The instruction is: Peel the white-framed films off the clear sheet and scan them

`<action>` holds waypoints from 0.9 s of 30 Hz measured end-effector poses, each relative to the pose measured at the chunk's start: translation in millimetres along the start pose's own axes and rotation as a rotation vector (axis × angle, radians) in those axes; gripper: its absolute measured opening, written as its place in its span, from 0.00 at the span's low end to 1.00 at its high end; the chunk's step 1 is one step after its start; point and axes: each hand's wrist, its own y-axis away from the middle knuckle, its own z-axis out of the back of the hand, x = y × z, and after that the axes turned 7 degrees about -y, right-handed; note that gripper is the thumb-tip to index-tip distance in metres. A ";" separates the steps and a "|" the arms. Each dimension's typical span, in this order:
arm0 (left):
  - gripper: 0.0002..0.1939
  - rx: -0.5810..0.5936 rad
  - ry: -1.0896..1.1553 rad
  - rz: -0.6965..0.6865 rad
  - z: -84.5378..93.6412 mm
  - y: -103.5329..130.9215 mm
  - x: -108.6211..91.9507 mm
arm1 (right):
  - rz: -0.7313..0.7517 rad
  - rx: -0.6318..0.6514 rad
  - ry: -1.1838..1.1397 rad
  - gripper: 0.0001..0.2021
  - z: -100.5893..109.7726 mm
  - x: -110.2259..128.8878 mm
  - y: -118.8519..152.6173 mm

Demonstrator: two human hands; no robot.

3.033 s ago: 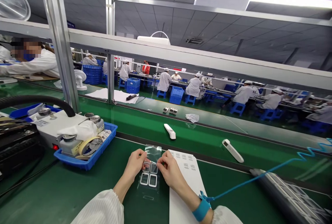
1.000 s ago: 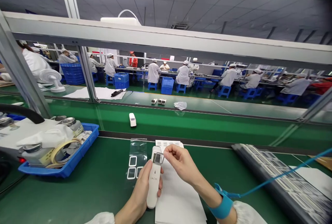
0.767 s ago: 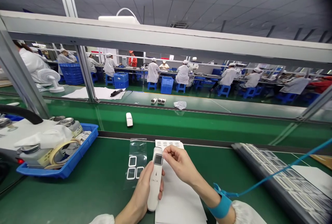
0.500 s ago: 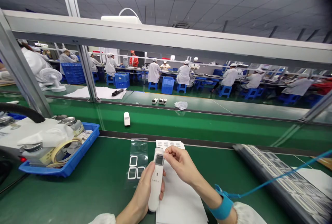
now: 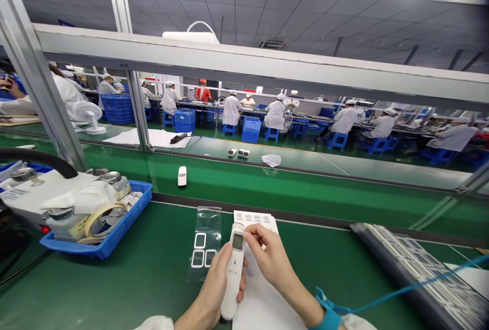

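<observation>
My left hand (image 5: pixel 217 283) is wrapped round a white handheld infrared thermometer (image 5: pixel 231 289), thumb along its side and fingertips showing on the other edge. The small grey screen (image 5: pixel 238 241) and the buttons face up, and the screen end points away from me. At the screen's right edge my right hand (image 5: pixel 267 253) pinches thumb and forefinger together; whatever is between them is too small to make out. Under the hands lies a stack of white sheets (image 5: pixel 263 299) with rows of small print at the far end. A clear film (image 5: pixel 208 222) with white-outlined square frames lies to the left.
A blue tray (image 5: pixel 103 246) with jars and tape rolls stands left. A dark tray (image 5: pixel 420 269) of framed pieces sits right, crossed by my blue wrist-strap cord (image 5: pixel 397 293). Beyond, another white device (image 5: pixel 182 176) lies on the green conveyor belt (image 5: pixel 244 187). Metal posts (image 5: pixel 139 111) rise behind; people work farther back.
My view has shifted slightly, so most of the scene sits lower and farther right. The white device on the belt has moved left against its surroundings. Both hands keep nearly the same pose at the thermometer.
</observation>
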 end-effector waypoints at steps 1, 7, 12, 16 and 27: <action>0.29 -0.020 -0.005 0.000 -0.5 -0.2 -0.7 | 0.067 -0.015 0.060 0.12 -1.1 -2.8 2.0; 0.29 -0.064 -0.009 -0.009 -0.1 -1.9 -1.2 | 0.495 0.038 0.589 0.13 2.4 -19.8 8.1; 0.24 -0.052 -0.042 -0.044 -1.1 0.4 -5.7 | 0.419 0.022 0.330 0.15 9.9 -17.6 2.9; 0.20 -0.045 -0.117 -0.082 -6.4 3.5 -11.1 | 0.149 -0.240 0.055 0.16 38.5 -26.9 -8.7; 0.21 -0.160 -0.332 -0.162 -17.3 -8.7 3.4 | -0.064 -0.198 0.177 0.12 88.0 -103.1 -7.9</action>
